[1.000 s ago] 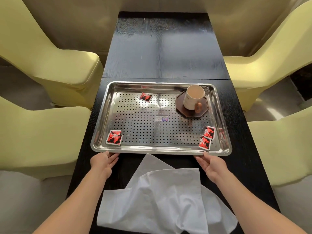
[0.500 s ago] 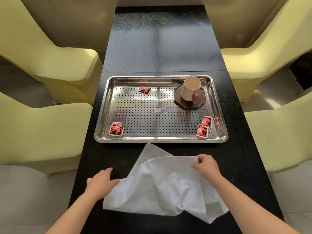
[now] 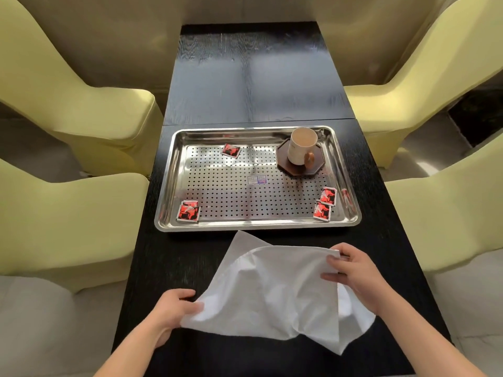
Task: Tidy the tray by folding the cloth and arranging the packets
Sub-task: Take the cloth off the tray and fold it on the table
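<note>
A crumpled white cloth [image 3: 272, 289] lies on the black table in front of the steel tray [image 3: 168, 186]. My left hand [image 3: 174, 311] pinches the cloth's near left corner. My right hand [image 3: 353, 273] grips its far right edge. Red and black packets lie scattered in the tray: one at the near left corner [image 3: 188, 211], one at the far middle [image 3: 230, 151], and two at the near right [image 3: 325, 204].
A cream mug [image 3: 300, 149] stands on a dark octagonal coaster [image 3: 296, 170] in the tray's far right corner. Yellow-green chairs [image 3: 68, 213] flank the black table [image 3: 253, 85] on both sides.
Both hands left the tray's near rim and came back to the cloth. The left hand now pinches its left corner and the right hand holds its right edge, which is lifted.
</note>
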Demonstrator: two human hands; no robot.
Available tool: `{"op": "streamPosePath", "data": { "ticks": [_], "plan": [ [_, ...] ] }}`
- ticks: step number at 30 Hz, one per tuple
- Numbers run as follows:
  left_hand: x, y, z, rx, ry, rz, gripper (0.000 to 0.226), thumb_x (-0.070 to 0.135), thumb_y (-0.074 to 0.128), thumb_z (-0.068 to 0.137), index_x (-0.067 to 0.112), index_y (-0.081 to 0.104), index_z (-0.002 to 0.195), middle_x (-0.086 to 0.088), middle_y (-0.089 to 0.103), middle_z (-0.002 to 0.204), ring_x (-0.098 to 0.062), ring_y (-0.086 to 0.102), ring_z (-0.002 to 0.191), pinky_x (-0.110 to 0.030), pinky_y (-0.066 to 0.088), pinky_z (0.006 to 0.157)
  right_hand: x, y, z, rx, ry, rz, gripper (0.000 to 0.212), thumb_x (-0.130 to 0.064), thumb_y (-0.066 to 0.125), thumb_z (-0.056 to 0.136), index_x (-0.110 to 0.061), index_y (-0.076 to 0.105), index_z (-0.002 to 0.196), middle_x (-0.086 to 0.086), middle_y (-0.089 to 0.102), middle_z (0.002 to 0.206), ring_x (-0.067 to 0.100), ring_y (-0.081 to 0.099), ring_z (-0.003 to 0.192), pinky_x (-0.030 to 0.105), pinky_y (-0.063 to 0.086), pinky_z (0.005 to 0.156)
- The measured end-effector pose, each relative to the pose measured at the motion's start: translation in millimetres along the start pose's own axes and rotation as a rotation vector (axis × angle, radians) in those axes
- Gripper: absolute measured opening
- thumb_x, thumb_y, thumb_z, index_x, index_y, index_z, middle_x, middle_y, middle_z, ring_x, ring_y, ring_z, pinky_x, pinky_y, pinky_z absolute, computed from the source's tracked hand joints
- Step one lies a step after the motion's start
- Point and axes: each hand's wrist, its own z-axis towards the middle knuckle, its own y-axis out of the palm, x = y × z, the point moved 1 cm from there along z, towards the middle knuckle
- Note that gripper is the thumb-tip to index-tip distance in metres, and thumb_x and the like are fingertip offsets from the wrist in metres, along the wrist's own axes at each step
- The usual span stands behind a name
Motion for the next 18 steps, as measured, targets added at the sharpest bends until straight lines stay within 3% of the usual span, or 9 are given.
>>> {"op": "streamPosePath", "data": {
  "ticks": [3, 8, 12, 15, 18],
  "plan": [
    [14, -5, -14, -0.005, 0.102, -0.098, 0.045, -0.003, 0.074, 0.078, 0.014, 0.069, 0.120, -0.010, 0.067, 0.113, -0.028, 0.066, 0.101, -0.050, 0.058, 0.089, -21, 3, -11, 0.062, -0.095, 0.055, 0.007, -0.011, 0.065, 0.094, -0.005, 0.069, 0.097, 0.017, 0.073, 0.102, 0.033, 0.071, 0.101, 0.043, 0.063, 0.079],
    [81, -36, -49, 0.071, 0.432, -0.256, 0.029, 0.005, 0.074, 0.083, 0.024, 0.074, 0.105, -0.013, 0.067, 0.105, -0.032, 0.067, 0.098, -0.053, 0.060, 0.082, -97, 3, -33, 0.206, -0.356, 0.090, 0.010, -0.020, 0.062, 0.096, -0.020, 0.072, 0.096, 0.000, 0.075, 0.100, 0.024, 0.071, 0.103, 0.042, 0.062, 0.082],
    [138, -66, -88, 0.030, 0.627, -0.479, 0.028, 0.009, 0.076, 0.078, 0.026, 0.075, 0.100, -0.004, 0.070, 0.094, -0.028, 0.071, 0.090, -0.033, 0.062, 0.066, -159, 5, -69, 0.286, -0.582, 0.191, 0.008, -0.023, 0.062, 0.097, -0.021, 0.070, 0.096, -0.003, 0.072, 0.101, 0.025, 0.070, 0.106, 0.038, 0.062, 0.080],
    [165, -85, -126, 0.024, 0.848, -0.609, 0.035, 0.008, 0.078, 0.069, 0.023, 0.075, 0.101, -0.005, 0.064, 0.077, -0.024, 0.066, 0.075, -0.029, 0.061, 0.069, -190, 10, -99, 0.286, -0.704, 0.235, 0.007, -0.023, 0.059, 0.100, -0.022, 0.066, 0.100, -0.011, 0.071, 0.101, 0.019, 0.069, 0.109, 0.037, 0.063, 0.077],
    [167, -105, -161, 0.005, 1.061, -0.691, 0.043, 0.002, 0.075, 0.073, 0.026, 0.073, 0.108, 0.001, 0.062, 0.084, -0.014, 0.065, 0.080, -0.029, 0.061, 0.076, -200, 5, -129, 0.279, -0.778, 0.249, 0.006, -0.025, 0.062, 0.097, -0.022, 0.065, 0.101, -0.015, 0.071, 0.097, 0.018, 0.069, 0.109, 0.039, 0.065, 0.073]
  ]
}}
